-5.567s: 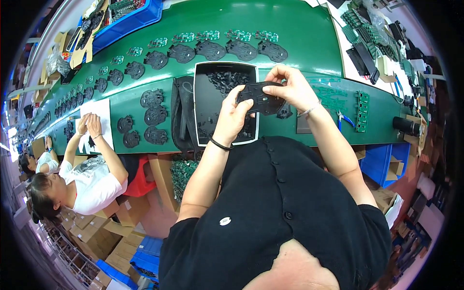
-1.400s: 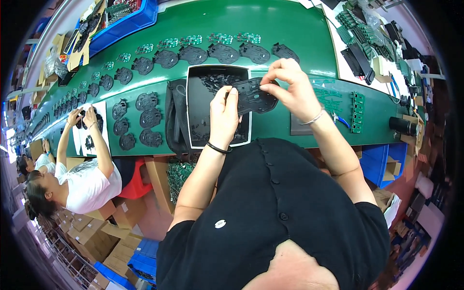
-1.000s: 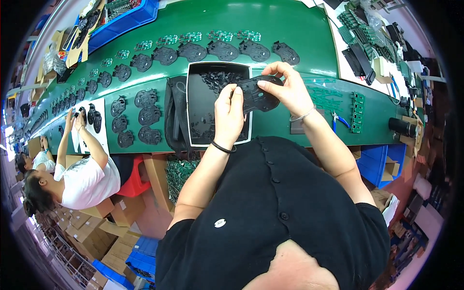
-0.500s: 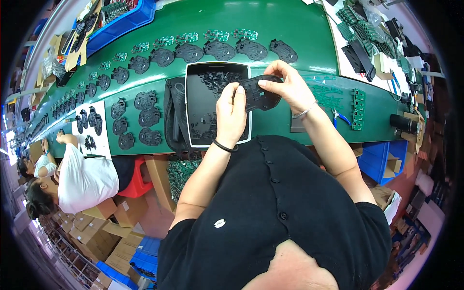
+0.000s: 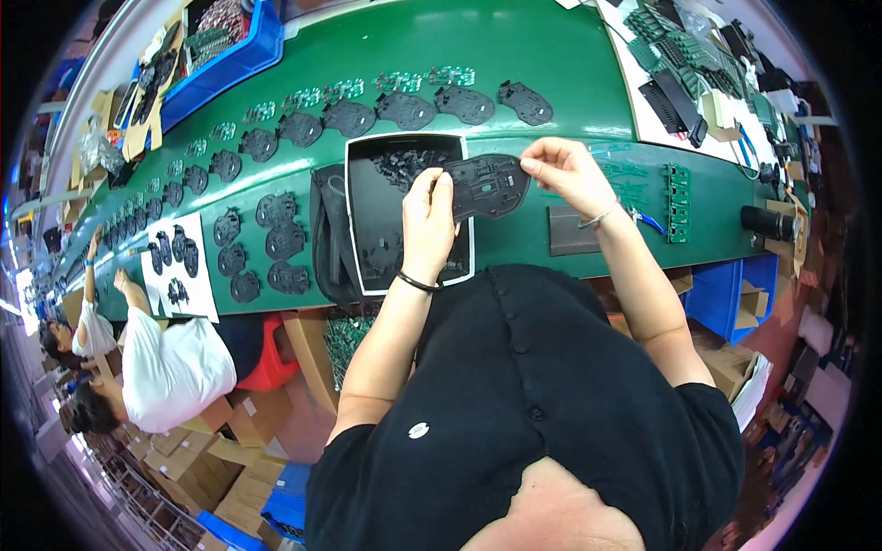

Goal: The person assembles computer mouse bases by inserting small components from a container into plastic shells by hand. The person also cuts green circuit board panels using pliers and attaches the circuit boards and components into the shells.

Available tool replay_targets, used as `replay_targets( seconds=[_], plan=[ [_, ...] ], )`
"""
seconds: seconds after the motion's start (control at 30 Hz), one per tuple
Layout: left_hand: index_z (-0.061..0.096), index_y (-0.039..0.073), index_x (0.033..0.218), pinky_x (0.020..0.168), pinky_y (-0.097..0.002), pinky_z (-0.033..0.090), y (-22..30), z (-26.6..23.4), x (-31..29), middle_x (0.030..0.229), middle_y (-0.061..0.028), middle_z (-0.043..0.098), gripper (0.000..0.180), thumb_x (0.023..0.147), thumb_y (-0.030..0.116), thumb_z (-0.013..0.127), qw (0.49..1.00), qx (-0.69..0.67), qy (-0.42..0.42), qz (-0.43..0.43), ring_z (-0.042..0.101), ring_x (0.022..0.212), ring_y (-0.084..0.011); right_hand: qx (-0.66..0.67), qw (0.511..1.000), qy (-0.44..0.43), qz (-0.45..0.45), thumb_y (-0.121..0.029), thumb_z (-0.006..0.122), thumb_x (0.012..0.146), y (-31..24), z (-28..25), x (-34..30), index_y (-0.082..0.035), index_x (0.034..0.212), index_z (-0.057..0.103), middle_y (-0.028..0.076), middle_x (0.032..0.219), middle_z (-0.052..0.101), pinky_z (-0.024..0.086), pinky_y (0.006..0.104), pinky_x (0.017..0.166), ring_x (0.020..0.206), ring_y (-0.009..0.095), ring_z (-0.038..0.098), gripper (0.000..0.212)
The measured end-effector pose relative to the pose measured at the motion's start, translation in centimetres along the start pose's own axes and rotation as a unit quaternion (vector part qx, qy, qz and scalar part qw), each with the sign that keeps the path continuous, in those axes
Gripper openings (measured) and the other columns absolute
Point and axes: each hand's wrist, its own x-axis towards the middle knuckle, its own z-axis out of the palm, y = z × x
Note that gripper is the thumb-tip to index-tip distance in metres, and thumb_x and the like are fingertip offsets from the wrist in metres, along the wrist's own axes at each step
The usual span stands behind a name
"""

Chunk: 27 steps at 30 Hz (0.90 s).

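Shell of black plastic (image 5: 491,188), molded with ribs and slots on its upturned face, is held in the air above the green table (image 5: 551,55), its left end over the right side of a tray. The left hand (image 5: 428,220) pinches that end, thumb on the near face. The right hand (image 5: 570,174) is at the upper right edge, thumb and forefinger nearly together; whether they grip the rim or only sit beside it, I cannot tell.

Under the left hand lies the black tray (image 5: 367,216) with its pale rim, small black parts (image 5: 409,165) scattered inside. A black fabric pouch (image 5: 331,230) is just beside it on the left, and past that lie several more black shells (image 5: 285,241). Beyond the tray runs a long row of similar shells (image 5: 404,110), with green circuit boards (image 5: 400,83) lined up behind. To the right are a dark flat block (image 5: 574,231), blue-handled pliers (image 5: 652,223) partly behind the right wrist, and an upright green board panel (image 5: 678,204).

Farther left, a co-worker in a white shirt (image 5: 179,376) sits near a white sheet (image 5: 202,275) bearing black pieces.
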Motion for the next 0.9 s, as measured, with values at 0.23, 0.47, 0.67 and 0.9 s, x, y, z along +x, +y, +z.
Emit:
replay_targets(
  seconds=[0.23,0.47,0.67,0.9],
  plan=[
    [0.042,0.004,0.111,0.034,-0.0146,0.032,-1.2,0.6,1.0,0.076,-0.0068,0.058,0.031,0.093,0.029,0.036,0.993,-0.064,-0.043,-0.092,0.046,0.041,-0.0052,0.028,0.988,0.15,0.021,-0.013,0.061,0.079,7.6,-6.2,3.0,-0.003,0.079,0.06,-0.001,0.064,0.057,0.04,0.0178,0.047,0.053,0.005,0.051,0.01],
    [0.049,0.004,0.103,0.036,-0.0144,0.032,-2.2,-0.4,1.1,0.074,-0.0061,0.057,0.018,0.091,0.016,0.043,0.996,-0.005,-0.02,-0.089,0.044,0.043,-0.0041,-0.155,0.914,0.366,0.079,-0.01,0.061,0.077,18.1,-16.8,10.0,-0.001,0.077,0.062,0.004,0.063,0.061,0.043,0.0223,0.048,0.05,0.008,0.055,0.009],
    [0.051,0.004,0.099,0.036,-0.0141,0.031,-2.7,-0.5,0.7,0.074,-0.0075,0.058,0.016,0.09,0.015,0.043,0.994,-0.005,0.018,-0.11,0.044,0.042,-0.0043,-0.158,0.896,0.384,0.16,-0.011,0.063,0.075,19.1,-17.0,12.7,-0.003,0.071,0.064,0.009,0.061,0.063,0.049,0.0272,0.057,0.053,0.014,0.062,0.009],
    [0.051,0.003,0.1,0.037,-0.0154,0.032,-2.8,0.4,1.4,0.073,-0.0058,0.059,0.017,0.09,0.015,0.043,0.993,0.003,0.008,-0.122,0.044,0.042,-0.0041,-0.077,0.917,0.352,0.17,-0.012,0.061,0.077,19.7,-16.8,12.0,0.001,0.074,0.064,0.01,0.062,0.063,0.05,0.0268,0.05,0.05,0.013,0.061,0.014]
  ],
)
